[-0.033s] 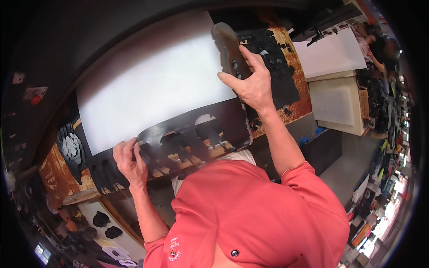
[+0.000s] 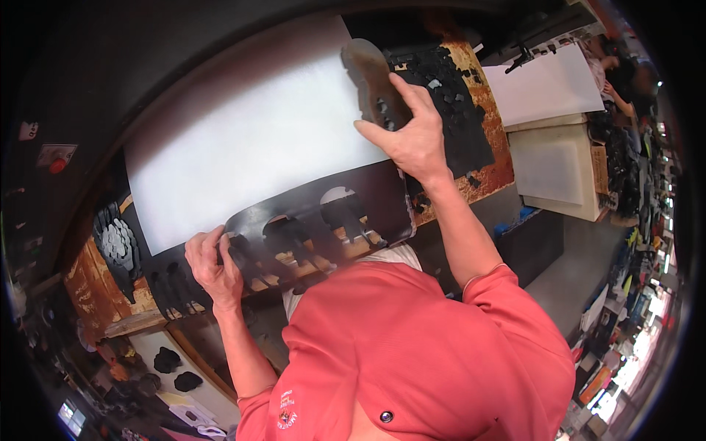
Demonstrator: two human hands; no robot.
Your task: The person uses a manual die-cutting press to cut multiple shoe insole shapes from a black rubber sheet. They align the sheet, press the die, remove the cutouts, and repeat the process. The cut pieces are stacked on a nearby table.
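Note:
My right hand (image 2: 415, 140) grips a brownish, sole-shaped cutting die (image 2: 371, 73) between thumb and fingers. It is over the right end of a large sheet (image 2: 250, 132) whose top looks bright white under the light. The sheet's dark near edge (image 2: 301, 209) curls downward and has several rounded cut-outs. At the left part of that edge, my left hand (image 2: 213, 268) pinches the sheet between thumb and fingers. Whether the die touches the sheet cannot be made out.
A stack of grey-black cut pieces (image 2: 118, 239) lies at the left on a worn brown board (image 2: 84, 268). Small black scraps (image 2: 441, 88) cover the right side. Farther right stands a pale cabinet (image 2: 551, 173) with a white sheet (image 2: 544, 88) behind it. A red button (image 2: 57, 166) is at far left.
My right hand has shifted the cutting die slightly to the left. My left hand keeps its hold on the sheet's edge.

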